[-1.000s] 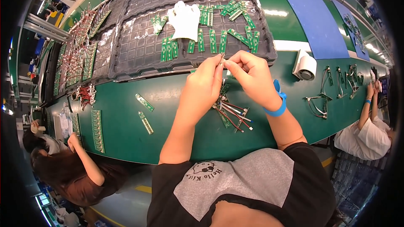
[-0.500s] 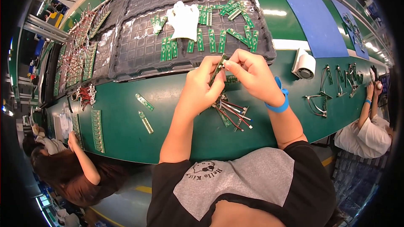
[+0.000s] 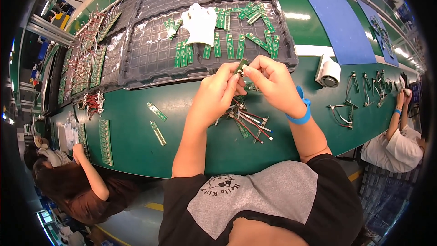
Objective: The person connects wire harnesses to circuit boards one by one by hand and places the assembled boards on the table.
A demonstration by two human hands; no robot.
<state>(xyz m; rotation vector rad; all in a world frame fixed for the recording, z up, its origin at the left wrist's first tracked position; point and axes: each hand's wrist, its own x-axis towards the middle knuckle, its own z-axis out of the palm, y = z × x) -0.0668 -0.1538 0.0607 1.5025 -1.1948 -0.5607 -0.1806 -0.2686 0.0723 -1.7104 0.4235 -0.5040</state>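
Between my two hands, just in front of the tray, a small narrow green circuit board (image 3: 241, 65) is held up at a slant. My left hand (image 3: 217, 90) grips its body between thumb and fingers. My right hand (image 3: 273, 82) pinches at its upper end, where a small pale part shows at the fingertips; the fingers partly hide it. Below the hands lies a loose pile of circuit boards with red, white and black wires (image 3: 249, 120). Two separate boards, one upper (image 3: 156, 110) and one lower (image 3: 158, 133), rest on the green table left of my forearm.
A black compartment tray (image 3: 154, 45) holds many boards and a white glove (image 3: 200, 25). Wired boards (image 3: 93, 50) fill the left tray. A white fan-like device (image 3: 328, 73) and wired boards (image 3: 350, 109) are at right. Co-workers sit at left (image 3: 91, 177) and right (image 3: 396, 141).
The board is turned and shows less of its length between my hands. My left fingers have shifted upward toward its upper end. My right hand has barely moved.
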